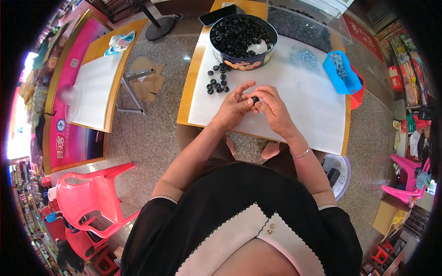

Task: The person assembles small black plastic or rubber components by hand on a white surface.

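Observation:
Both of my hands meet over the white sheet (304, 103) on the small table. My left hand (234, 106) and my right hand (272, 106) pinch one small black ring (254, 99) between their fingertips. Several loose black rings (217, 79) lie on the sheet just left of my hands. Behind them stands a round dark tin (244, 40) full of black rings. A pile of small silvery parts (303, 58) lies to the right of the tin.
A blue tray (341, 72) with silvery parts sits at the table's right edge. A clear plastic box (307, 19) and a phone (216, 14) lie at the back. A second table (96, 78) stands left. Red plastic chairs (92, 193) stand lower left.

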`<state>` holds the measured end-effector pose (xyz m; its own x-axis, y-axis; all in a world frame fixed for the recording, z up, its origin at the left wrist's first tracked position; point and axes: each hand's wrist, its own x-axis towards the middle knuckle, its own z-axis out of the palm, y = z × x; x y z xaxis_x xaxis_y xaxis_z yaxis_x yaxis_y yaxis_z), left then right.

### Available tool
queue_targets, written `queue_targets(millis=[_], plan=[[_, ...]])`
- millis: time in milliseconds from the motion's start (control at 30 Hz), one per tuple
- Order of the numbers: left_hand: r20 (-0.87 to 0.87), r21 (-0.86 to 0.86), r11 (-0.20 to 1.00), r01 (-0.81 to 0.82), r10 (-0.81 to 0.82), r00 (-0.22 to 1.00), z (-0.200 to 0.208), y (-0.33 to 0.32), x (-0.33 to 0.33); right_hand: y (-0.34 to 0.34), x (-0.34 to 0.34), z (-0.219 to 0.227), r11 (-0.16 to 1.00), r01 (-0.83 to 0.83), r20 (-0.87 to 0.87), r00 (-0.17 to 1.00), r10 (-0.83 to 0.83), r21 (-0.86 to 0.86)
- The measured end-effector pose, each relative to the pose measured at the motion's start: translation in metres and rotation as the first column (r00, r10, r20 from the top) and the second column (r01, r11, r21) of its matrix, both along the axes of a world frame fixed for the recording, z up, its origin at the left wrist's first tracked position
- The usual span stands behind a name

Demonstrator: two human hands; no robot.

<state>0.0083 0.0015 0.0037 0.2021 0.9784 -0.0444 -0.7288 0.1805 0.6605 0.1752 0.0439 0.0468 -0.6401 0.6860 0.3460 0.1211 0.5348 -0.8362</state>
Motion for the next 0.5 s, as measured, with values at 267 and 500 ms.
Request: queue_targets(millis=[267, 500], plan=[[0.025, -0.012, 1.0, -0.025, 0.025, 0.999, 0.004, -0.001, 0.004, -0.009, -0.003, 0.009, 1.0, -0.021, 0.019, 1.0, 0.021, 0.02], [0.116, -0.061, 0.997, -0.038, 0.045, 0.992, 0.007, -0.001, 0.005, -0.014, -0.028, -0.01, 0.965, 0.181, -0.104, 0.981, -0.163, 0.188]])
